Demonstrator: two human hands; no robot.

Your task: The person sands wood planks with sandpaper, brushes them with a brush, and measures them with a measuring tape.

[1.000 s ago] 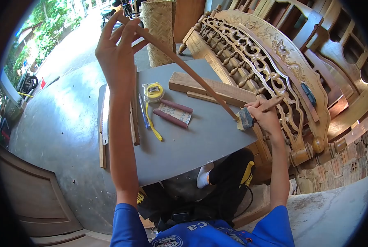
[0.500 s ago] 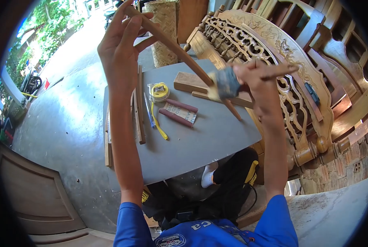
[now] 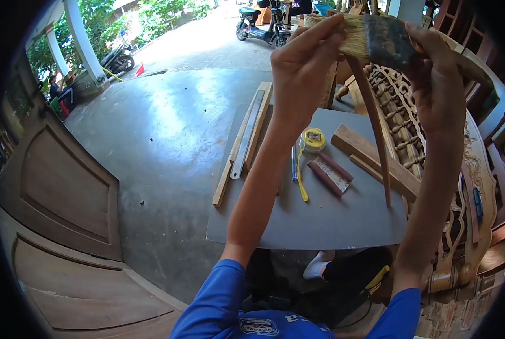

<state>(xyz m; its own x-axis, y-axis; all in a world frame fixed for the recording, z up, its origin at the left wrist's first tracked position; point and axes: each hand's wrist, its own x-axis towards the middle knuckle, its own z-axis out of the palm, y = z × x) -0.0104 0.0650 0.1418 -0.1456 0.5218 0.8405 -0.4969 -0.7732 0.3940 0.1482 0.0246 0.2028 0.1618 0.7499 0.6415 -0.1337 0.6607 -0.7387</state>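
My left hand (image 3: 308, 68) is raised with its fingers closed around the upper end of a thin tapered wooden stick (image 3: 371, 121). The stick hangs steeply, its lower tip over the grey table (image 3: 252, 226). In my right hand (image 3: 436, 85) is a wide paintbrush (image 3: 385, 42) with a dark, stained ferrule. Its pale bristles meet the stick's top beside my left fingertips; the brush handle is hidden. Below, a yellow tape measure (image 3: 313, 139), a blue pen (image 3: 294, 164) and a folded sandpaper piece (image 3: 331, 175) lie on the table.
Wooden blocks (image 3: 371, 155) lie at the table's right, wood strips (image 3: 225, 181) and a steel ruler (image 3: 246, 135) at its left. Carved wooden furniture (image 3: 478, 169) stands to the right, panelled doors (image 3: 66, 186) to the left. A scooter (image 3: 263, 25) is parked outside.
My view has swung left and up. The brush has moved from the stick's lower part to its top, near my left fingers. The stick now stands steeper.
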